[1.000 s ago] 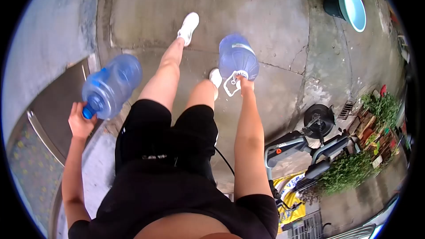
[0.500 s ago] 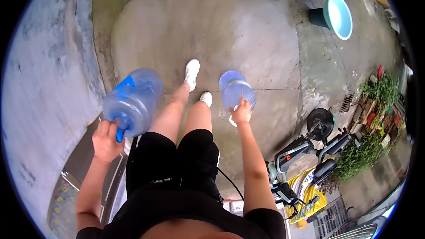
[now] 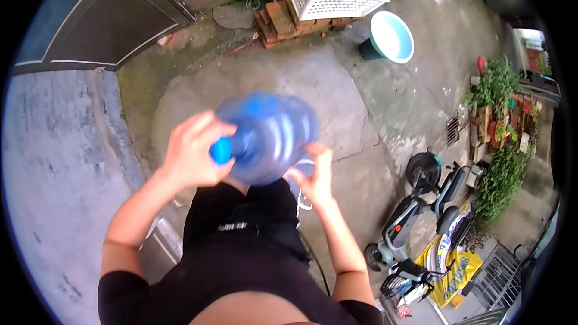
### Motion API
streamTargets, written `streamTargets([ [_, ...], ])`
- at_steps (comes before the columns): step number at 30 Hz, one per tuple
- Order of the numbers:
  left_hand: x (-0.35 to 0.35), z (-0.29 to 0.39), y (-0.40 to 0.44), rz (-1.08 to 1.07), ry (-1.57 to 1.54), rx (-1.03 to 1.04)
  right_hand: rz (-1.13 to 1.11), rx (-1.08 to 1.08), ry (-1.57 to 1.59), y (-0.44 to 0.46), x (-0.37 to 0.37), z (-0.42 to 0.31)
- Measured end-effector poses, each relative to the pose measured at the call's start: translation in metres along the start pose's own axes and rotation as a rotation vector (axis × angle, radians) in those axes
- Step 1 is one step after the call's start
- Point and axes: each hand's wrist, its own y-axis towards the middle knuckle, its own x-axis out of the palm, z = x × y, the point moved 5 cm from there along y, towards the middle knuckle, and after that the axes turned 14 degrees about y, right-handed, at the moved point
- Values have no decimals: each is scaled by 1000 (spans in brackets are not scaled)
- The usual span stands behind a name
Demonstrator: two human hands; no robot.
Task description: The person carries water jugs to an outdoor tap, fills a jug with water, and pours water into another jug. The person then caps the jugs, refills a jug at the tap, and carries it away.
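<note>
A large translucent blue water jug [image 3: 274,135] lies sideways in front of my body, blurred by motion. My left hand [image 3: 195,150] is wrapped round its neck, beside the bright blue cap [image 3: 220,150]. My right hand [image 3: 314,177] is at the jug's base end, thumb and fingers apart. Whether it touches the jug I cannot tell. Behind and below my right hand shows part of a pale blue clear container [image 3: 305,167], mostly hidden.
A turquoise basin [image 3: 392,37] sits on a dark bucket beside a white crate [image 3: 331,3] on stacked bricks [image 3: 280,21]. At right are an electric scooter [image 3: 409,216], a yellow sack [image 3: 454,271] and plants [image 3: 497,186]. A dark metal door [image 3: 114,18] stands upper left.
My left hand has brought the blue jug up and across to the right, in front of my body. My right hand has moved from the pale container to the jug's base. My view has tilted up.
</note>
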Motion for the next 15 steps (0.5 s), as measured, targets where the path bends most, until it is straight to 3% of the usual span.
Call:
streamTargets([
  [2, 1, -6, 51, -42, -61, -42, 190, 116, 66, 18, -29, -1],
  [5, 10, -2, 115, -48, -114, -52, 345, 35, 26, 49, -66, 4],
  [7, 11, -6, 158, -44, -127, -53, 456, 98, 58, 61, -80, 16],
  [9, 23, -23, 195, -42, -320, -294, 476, 119, 86, 85, -91, 20],
  [11, 33, -34, 231, -147, -474, -420, 309, -19, -85, 119, -92, 3],
  [13, 42, -44, 261, -264, -612, -597, 267, 36, -111, 150, -92, 4],
  [15, 55, -60, 292, -323, -646, -649, 286, -14, -210, 184, -101, 3],
])
